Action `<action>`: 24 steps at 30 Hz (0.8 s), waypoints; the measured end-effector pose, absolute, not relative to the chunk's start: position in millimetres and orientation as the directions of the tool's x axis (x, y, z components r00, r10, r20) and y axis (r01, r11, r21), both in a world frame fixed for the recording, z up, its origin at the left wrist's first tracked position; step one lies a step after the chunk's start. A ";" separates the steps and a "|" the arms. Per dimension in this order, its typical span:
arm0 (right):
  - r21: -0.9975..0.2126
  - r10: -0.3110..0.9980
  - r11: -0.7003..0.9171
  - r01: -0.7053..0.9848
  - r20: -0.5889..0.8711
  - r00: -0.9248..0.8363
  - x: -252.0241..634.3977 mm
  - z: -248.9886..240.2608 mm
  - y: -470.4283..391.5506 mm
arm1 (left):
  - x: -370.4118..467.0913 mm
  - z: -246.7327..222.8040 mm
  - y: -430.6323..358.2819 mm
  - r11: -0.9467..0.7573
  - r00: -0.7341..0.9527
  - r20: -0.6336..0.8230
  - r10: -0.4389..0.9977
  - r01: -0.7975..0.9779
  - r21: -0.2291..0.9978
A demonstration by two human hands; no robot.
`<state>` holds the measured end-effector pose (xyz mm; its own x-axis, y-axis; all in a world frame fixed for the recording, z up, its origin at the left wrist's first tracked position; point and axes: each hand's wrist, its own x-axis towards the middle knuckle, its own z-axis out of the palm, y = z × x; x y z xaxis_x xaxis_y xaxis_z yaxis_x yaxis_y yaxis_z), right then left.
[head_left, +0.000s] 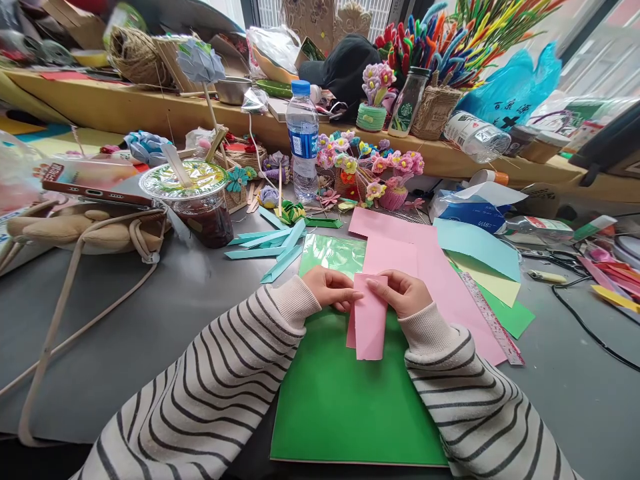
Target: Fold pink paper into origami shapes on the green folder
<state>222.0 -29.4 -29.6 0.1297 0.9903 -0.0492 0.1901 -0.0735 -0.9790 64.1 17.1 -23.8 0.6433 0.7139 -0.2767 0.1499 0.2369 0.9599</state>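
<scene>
Between my two hands is a folded piece of pink paper (370, 327), held above a green board (345, 407). My left hand (333, 288) pinches its left edge near the top. At the upper right, my right hand (405, 291) grips it with the thumb lying on the front face. A second pink layer shows behind the front one at the lower left. Larger pink sheets (425, 267) lie just beyond and to the right of my hands. Left of them, a heap of folded teal paper strips (283, 250) rests on the grey table.
A ruler (493, 320) lies along the pink sheet. Behind stand a lidded drink cup (203, 213) and a water bottle (303, 143). Black scissors (560, 260) are at the right, a bag with straps (95, 233) at the left. Pipe cleaners (425, 47) crowd the shelf.
</scene>
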 end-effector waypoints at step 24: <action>-0.936 0.996 0.068 0.346 0.084 0.030 225.1 -24.4 -30.4 | 65.3 -31.2 12.7 0.188 0.652 -0.194 0.733 0.081 0.979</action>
<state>225.1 -30.4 -24.4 0.0303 0.9960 0.0840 0.3465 0.0683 -0.9356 65.3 12.7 -31.2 0.6519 0.7329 -0.1945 0.0811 0.1876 0.9789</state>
